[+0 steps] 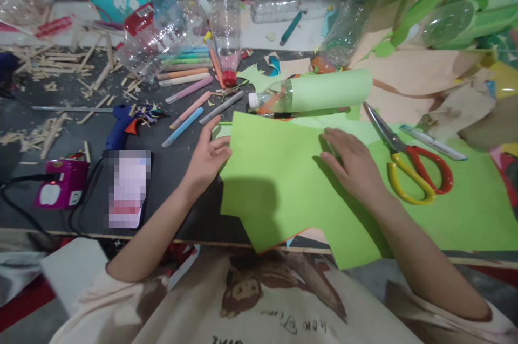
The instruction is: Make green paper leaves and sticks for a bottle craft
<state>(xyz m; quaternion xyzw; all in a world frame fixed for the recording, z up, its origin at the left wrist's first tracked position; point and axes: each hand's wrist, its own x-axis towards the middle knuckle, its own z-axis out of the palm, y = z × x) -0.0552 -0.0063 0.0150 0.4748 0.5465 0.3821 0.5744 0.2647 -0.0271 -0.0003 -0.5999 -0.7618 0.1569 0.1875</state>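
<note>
A light green sheet of paper (pixel 267 166) with a cut-out lower edge lies in front of me, its left side raised off the dark table. My left hand (pixel 206 158) pinches its left edge between thumb and fingers. Over the right part of the paper rests my right hand (pixel 352 163), thumb and bent fingers apart, with no object plainly in it. Just beyond the sheet, a plastic bottle wrapped in pale green paper (pixel 332 90) lies on its side, white cap to the left. Scissors (pixel 399 144) with one yellow and one red handle lie to the right of my right hand.
A blue glue gun (pixel 119 123), a phone (pixel 127 187) and a purple power adapter (pixel 62 182) are at left. Wooden sticks (pixel 52 63) are scattered behind them. Several markers (pixel 184 126), clear bottles (pixel 226 15) and a white pen (pixel 433 142) lie about. Green-wrapped bottles (pixel 457 26) are piled at back right.
</note>
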